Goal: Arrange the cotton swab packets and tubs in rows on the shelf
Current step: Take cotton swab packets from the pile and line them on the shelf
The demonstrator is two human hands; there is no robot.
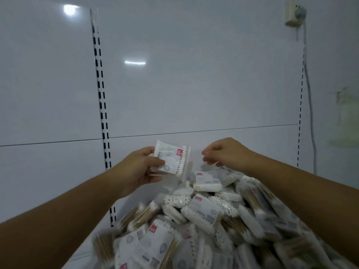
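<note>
A big loose pile of cotton swab packets (204,220) lies on the white shelf, spreading from the middle down to the lower right. My left hand (139,169) holds one flat packet (171,158) with a small red label, lifted above the back of the pile and pinched between thumb and fingers. My right hand (225,154) hovers to the right of that packet with its fingers curled downward; it holds nothing that I can make out. Its fingertips are blurred. No tubs are distinguishable in the heap.
The white back panel (194,84) rises behind the pile, with slotted uprights (103,113) at left and right. A bare strip of shelf (97,226) lies left of the pile. A socket with a hanging cable (308,94) is at the upper right.
</note>
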